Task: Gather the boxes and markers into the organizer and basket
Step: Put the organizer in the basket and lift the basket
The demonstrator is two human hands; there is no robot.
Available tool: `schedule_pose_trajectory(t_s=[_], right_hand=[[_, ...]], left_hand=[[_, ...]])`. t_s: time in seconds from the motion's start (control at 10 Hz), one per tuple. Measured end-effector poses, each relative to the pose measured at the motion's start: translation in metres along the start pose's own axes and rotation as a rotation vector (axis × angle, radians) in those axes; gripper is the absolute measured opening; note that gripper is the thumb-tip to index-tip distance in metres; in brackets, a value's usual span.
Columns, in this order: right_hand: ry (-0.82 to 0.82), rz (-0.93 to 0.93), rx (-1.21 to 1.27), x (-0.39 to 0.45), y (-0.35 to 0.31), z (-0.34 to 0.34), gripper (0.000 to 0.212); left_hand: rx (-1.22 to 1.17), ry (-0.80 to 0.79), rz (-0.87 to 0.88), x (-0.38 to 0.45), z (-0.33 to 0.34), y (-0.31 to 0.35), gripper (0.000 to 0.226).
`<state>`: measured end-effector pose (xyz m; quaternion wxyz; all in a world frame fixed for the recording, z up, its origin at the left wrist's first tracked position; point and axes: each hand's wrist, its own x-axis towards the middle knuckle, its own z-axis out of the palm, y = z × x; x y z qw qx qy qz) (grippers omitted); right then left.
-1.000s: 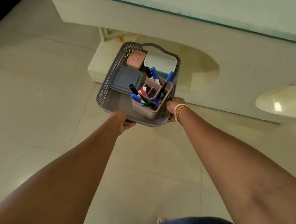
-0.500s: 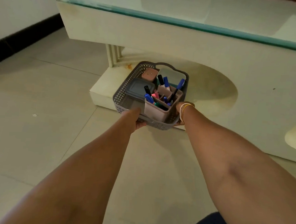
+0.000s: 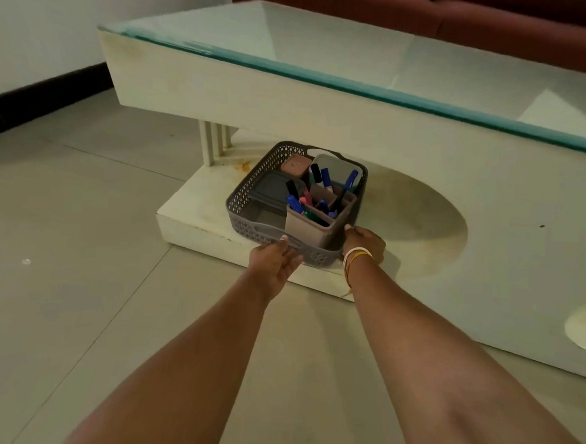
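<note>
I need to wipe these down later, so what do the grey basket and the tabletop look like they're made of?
The grey basket looks like moulded plastic, matte: its walls are a regular pierced lattice with a smooth rim. The tabletop looks like glass, glossy: it reflects light and its edge shows green. The base beneath could be painted wood or stone; unclear.

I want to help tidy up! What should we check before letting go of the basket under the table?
1. Basket sits on the table's bottom shelf: ok.
2. Basket fully back from the shelf edge: not ok, near end is at the edge.
3. Organizer upright inside the basket: ok.
4. Markers in the organizer: ok.
5. Boxes in the basket: ok.
6. Left hand and right hand free to pull away: cannot tell.
</note>
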<state>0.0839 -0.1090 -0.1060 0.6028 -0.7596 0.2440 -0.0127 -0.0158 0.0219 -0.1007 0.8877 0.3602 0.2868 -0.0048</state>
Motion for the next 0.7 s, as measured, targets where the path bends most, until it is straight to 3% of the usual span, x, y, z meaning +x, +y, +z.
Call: schedule_pose_trajectory(t_s=[0.1, 0.3, 0.5, 0.7], right_hand=[[0.004, -0.007, 0.031, 0.016, 0.004, 0.005, 0.027], [-0.039, -0.066, -0.138, 0.037, -0.007, 0.010, 0.027], [-0.046, -0.072, -0.204, 0.038, -0.011, 0.012, 0.027], [0.029, 0.007, -0.315, 0.015, -0.034, 0.020, 0.042]], left_hand=[[0.011, -0.067, -0.008, 0.009, 0.000, 0.007, 0.037], [0.072, -0.160, -0.037, 0.017, -0.009, 0.008, 0.032], [0.071, -0.137, -0.070, 0.021, -0.021, 0.007, 0.047], [0.349, 0.037, 0.036, 0.012, -0.008, 0.021, 0.043]])
